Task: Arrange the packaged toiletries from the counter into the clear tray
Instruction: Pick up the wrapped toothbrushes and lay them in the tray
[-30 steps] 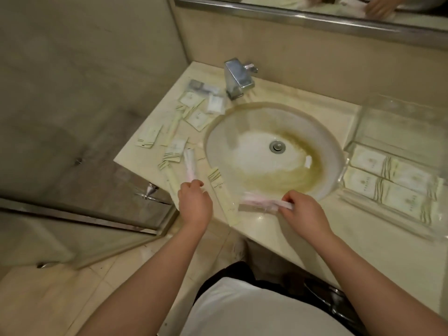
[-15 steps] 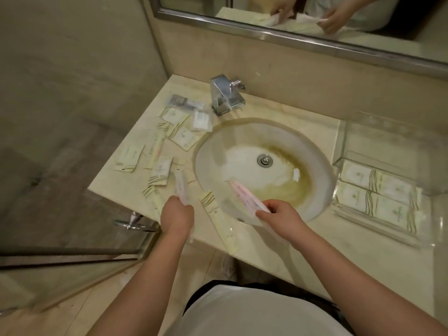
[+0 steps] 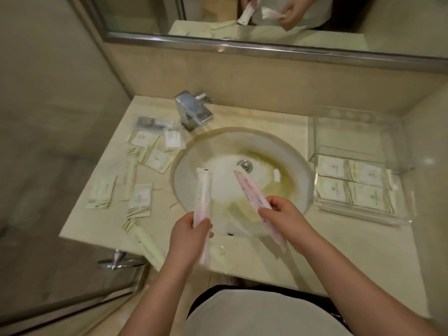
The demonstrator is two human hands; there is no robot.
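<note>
My left hand (image 3: 188,232) grips a long white packet (image 3: 203,192) that points up over the front of the sink. My right hand (image 3: 283,218) holds a long pink packet (image 3: 248,191), tilted up to the left over the basin. The clear tray (image 3: 358,212) stands on the counter right of the sink, with flat white packets (image 3: 351,183) lying in its near half. Several more packets (image 3: 143,180) lie scattered on the counter left of the sink, and a long one (image 3: 148,241) lies near the front edge.
A round sink (image 3: 218,146) with a yellow stain fills the middle of the beige counter (image 3: 278,260). A chrome tap (image 3: 192,112) stands behind it. A mirror (image 3: 266,20) hangs above. A glass shower door with a metal handle (image 3: 116,261) is at the lower left.
My left hand has lifted the white packet off the counter and brought it over the sink. My right hand has raised the pink packet and turned it more upright.
</note>
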